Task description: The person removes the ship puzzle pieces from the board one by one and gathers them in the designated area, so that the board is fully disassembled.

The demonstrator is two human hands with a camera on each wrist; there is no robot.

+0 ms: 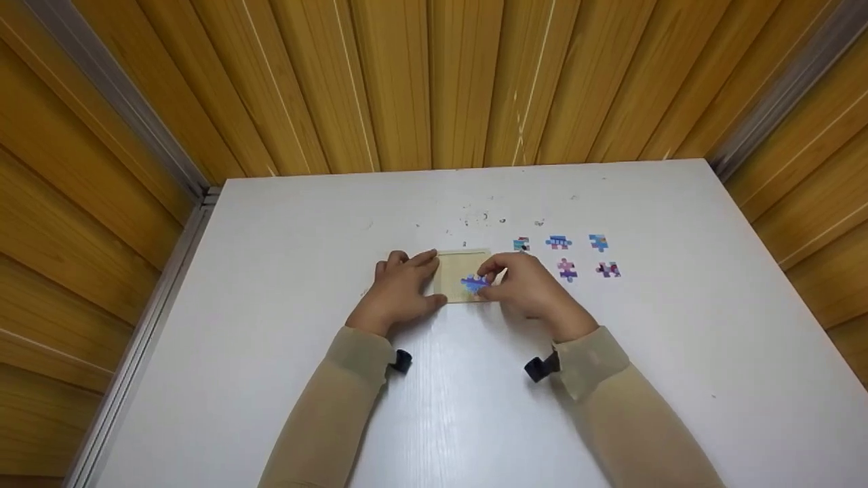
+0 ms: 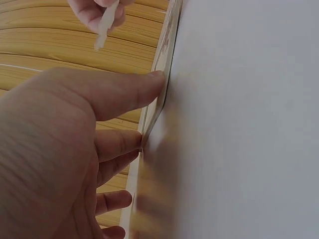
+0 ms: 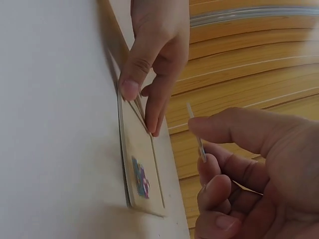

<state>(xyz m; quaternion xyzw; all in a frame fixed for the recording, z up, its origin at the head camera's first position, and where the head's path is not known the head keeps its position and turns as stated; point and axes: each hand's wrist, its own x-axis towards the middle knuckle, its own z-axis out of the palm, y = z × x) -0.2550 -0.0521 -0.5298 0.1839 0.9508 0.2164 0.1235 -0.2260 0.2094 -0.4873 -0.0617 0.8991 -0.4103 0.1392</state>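
A shallow pale wooden puzzle tray (image 1: 451, 274) lies flat on the white table. My left hand (image 1: 401, 288) holds it at the left end, thumb at the near corner and forefinger at the far corner; the left wrist view shows the thumb (image 2: 134, 89) against its edge. Between thumb and fingertips, my right hand (image 1: 525, 288) pinches a blue and purple jigsaw piece (image 1: 472, 283), raised over the tray. The right wrist view shows that piece (image 3: 198, 137) edge-on. Another colourful piece (image 3: 141, 179) lies inside the tray's right part, hidden by my right hand in the head view.
Several loose jigsaw pieces lie right of the tray in two rough rows, among them a blue one (image 1: 598, 242) at the back and a pink-purple one (image 1: 567, 270) nearer. Small dark marks dot the table (image 1: 305, 237) behind the tray. Wood-look panels (image 1: 407, 81) surround it.
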